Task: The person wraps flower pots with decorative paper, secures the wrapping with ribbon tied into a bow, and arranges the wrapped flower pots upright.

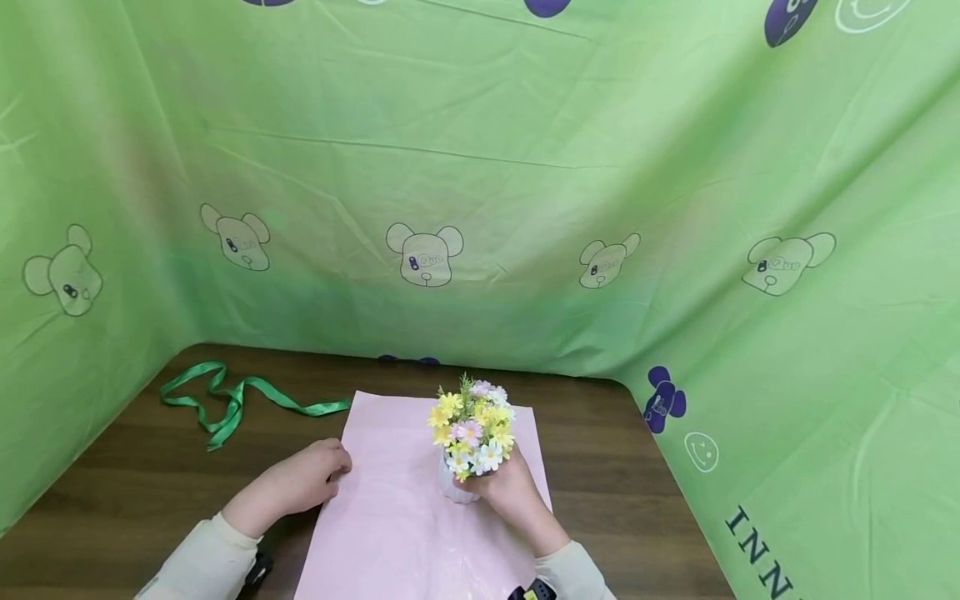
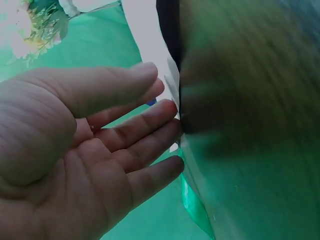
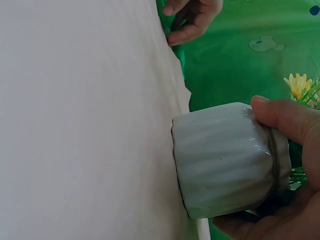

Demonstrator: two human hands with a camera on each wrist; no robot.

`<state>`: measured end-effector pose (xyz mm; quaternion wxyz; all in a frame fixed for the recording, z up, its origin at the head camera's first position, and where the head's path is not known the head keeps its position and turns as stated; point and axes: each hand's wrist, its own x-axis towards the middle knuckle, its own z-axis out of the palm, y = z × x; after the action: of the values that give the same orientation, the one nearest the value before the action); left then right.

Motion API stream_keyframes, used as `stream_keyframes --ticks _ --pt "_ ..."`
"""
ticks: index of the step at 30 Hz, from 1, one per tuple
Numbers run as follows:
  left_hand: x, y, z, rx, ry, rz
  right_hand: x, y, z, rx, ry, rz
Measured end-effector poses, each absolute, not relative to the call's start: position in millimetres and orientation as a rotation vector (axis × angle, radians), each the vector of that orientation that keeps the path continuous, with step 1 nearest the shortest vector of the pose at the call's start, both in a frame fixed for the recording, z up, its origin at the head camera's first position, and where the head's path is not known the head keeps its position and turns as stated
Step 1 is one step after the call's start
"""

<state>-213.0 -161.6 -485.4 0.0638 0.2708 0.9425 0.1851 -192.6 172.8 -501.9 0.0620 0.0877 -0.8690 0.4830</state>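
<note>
My right hand grips a small white ribbed vase near its neck, thumb on one side and fingers on the other. Yellow, white and pink flowers fill the top of the vase. Its base is right at the surface of a pink sheet of paper. At the paper's left edge is my left hand, its fingers loosely extended and the fingertips down by the table. In the left wrist view nothing shows between that thumb and the fingers.
A green ribbon lies in loose loops on the dark wooden table, at the back left, one end close to the paper. A green printed cloth hangs behind the table and along both sides.
</note>
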Motion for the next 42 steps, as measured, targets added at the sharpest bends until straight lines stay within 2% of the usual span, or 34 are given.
stream_keyframes --ticks 5,9,17,29,42 --pt "-214 -156 -484 0.783 2.834 0.578 -194 175 -499 0.297 -2.628 1.472" --pt "-215 -149 -483 0.894 2.916 0.551 -196 175 -496 0.362 -2.639 1.444" --pt "-218 -109 -486 0.976 2.954 0.694 -196 177 -495 0.405 -2.673 1.366" --pt "-248 -55 -493 0.967 2.709 1.049 -194 182 -495 0.424 -2.683 1.211" --pt "-261 -42 -507 0.943 2.646 0.983 -192 185 -491 0.286 -2.659 1.45"
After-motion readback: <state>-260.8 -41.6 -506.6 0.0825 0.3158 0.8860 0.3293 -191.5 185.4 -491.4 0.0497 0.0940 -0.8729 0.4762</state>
